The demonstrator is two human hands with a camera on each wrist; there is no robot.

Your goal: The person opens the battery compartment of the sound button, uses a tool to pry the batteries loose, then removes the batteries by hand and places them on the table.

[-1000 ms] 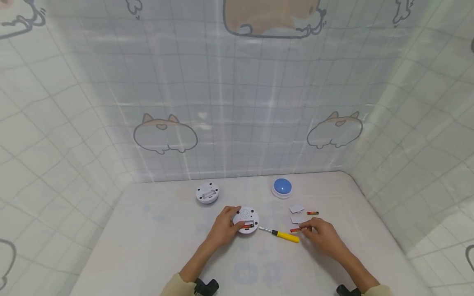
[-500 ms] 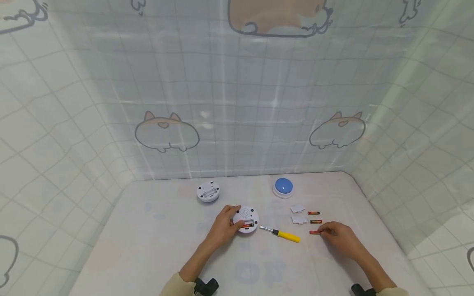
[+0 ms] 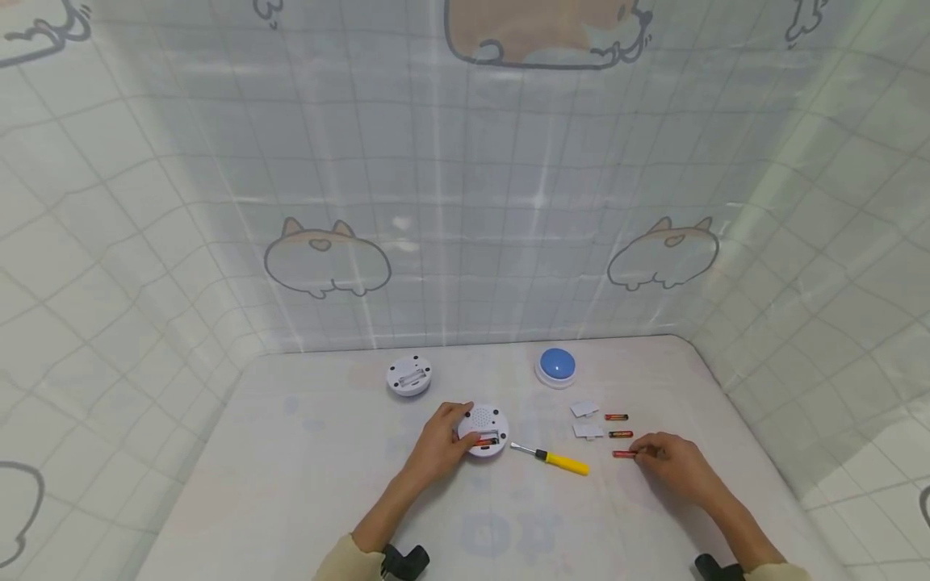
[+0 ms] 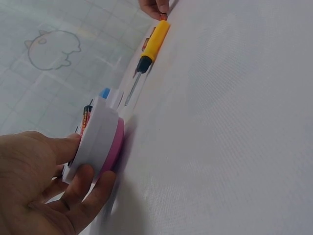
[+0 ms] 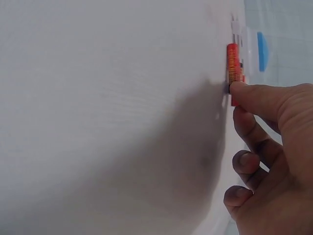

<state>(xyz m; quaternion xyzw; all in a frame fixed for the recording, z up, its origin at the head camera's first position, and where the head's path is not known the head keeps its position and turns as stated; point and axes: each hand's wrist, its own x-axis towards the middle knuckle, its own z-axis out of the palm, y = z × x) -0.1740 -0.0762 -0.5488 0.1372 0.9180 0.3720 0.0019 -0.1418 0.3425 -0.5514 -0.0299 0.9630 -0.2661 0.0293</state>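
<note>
A round push-button (image 3: 490, 428) lies near the middle of the table (image 3: 305, 484), its white underside facing up, with a perforated speaker patch and small dark feet. The left wrist view shows a pink section below its white base. A red battery (image 3: 486, 442) sits in the near part of its uncovered compartment. The left hand (image 3: 437, 445) grips the push-button from its left side: the thumb presses over the top beside that battery, and other fingers curl against the rim.

To the right, the right hand (image 3: 676, 464) pinches the end of a second red battery (image 3: 622, 454) between thumb and forefinger, its remaining fingers bent. Whether this battery touches the table is hard to tell. Just beyond it lie two more batteries, a farther one (image 3: 616, 417) and a nearer one (image 3: 621, 434), roughly parallel, with two white covers (image 3: 587, 431) just to their left.

Between the hands lies a screwdriver (image 3: 567, 464), its yellow handle toward the right and its metal tip near the push-button. Farther back, a blue-domed button (image 3: 558, 365) stands upright on its white base, and at left another upturned white unit (image 3: 400, 373) shows its uncovered battery compartment. Behind rises a grid-patterned backdrop (image 3: 465, 177) with cartoon dogs.
</note>
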